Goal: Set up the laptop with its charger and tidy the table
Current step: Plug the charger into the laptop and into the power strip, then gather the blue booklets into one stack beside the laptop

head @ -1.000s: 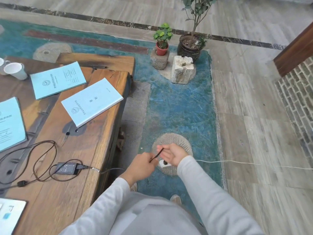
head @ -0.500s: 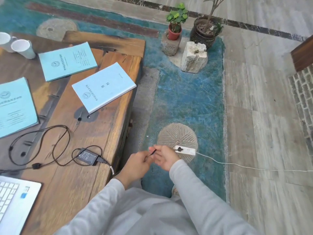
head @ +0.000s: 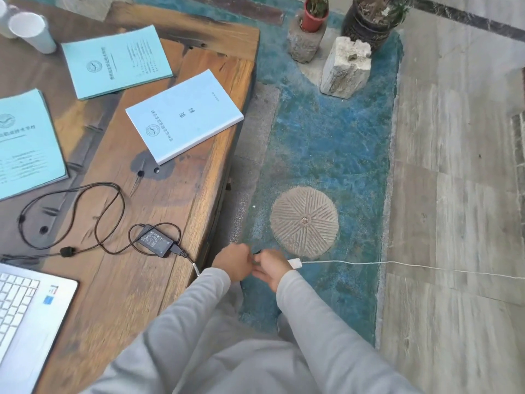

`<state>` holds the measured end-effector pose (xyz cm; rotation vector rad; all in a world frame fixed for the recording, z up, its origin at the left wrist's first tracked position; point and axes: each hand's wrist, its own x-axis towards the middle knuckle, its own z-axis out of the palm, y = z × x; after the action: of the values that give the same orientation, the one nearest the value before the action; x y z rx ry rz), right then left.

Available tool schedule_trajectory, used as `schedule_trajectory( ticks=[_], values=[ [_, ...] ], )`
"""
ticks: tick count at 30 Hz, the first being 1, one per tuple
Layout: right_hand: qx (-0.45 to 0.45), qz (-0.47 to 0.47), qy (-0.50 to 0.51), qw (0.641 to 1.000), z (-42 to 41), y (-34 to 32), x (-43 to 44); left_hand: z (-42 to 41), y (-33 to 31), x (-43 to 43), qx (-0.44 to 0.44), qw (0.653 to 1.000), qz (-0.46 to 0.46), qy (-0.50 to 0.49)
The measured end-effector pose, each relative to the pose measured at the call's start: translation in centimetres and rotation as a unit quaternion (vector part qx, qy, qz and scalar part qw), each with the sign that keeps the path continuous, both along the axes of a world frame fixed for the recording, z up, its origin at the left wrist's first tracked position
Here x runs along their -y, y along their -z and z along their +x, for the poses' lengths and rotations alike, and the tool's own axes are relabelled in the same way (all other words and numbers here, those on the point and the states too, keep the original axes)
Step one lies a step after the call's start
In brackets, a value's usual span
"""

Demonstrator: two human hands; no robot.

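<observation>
Two potted plants point(head: 314, 12) beside pale stone block point(head: 345, 66); round carved millstone point(head: 304, 221) in floor.

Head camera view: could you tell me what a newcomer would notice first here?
Probably the two hands, left hand and right hand, meeting low beside the table edge at a white power strip on the blue floor. Next, the black charger brick with looped cable and the blue booklets on the wooden table.
</observation>
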<state>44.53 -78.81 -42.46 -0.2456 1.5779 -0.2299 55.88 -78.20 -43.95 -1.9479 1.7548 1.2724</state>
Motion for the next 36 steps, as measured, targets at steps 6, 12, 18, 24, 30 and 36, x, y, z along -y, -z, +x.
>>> schedule_trajectory(
  ticks=[6, 12, 18, 24, 30, 36],
  values=[
    [-0.028, -0.015, -0.018, 0.999, -1.2, 0.6, -1.3, 0.9, 2.2, -0.1, 0.046, 0.998, 0.035, -0.002],
    [-0.150, -0.072, -0.214, 0.962, -5.6, 1.7, -1.5, 0.9, 3.2, -0.2, 0.063, 0.997, 0.031, -0.013],
    [-0.222, -0.124, -0.336, 0.907, -10.0, 1.7, -0.6, 0.2, 3.6, -1.1, 0.090, 0.995, 0.042, -0.008],
    [-0.279, -0.217, -0.416, 0.838, -15.6, 0.5, 0.8, -1.5, 2.3, -2.0, 0.139, 0.990, 0.016, -0.003],
    [-0.295, -0.299, -0.492, 0.762, -21.2, -2.1, 2.4, -5.5, -1.6, -2.7, 0.227, 0.973, -0.011, 0.028],
    [-0.336, -0.370, -0.514, 0.697, -25.6, -5.4, 3.5, -10.2, -4.9, -1.6, 0.214, 0.973, -0.089, -0.010]
  ],
)
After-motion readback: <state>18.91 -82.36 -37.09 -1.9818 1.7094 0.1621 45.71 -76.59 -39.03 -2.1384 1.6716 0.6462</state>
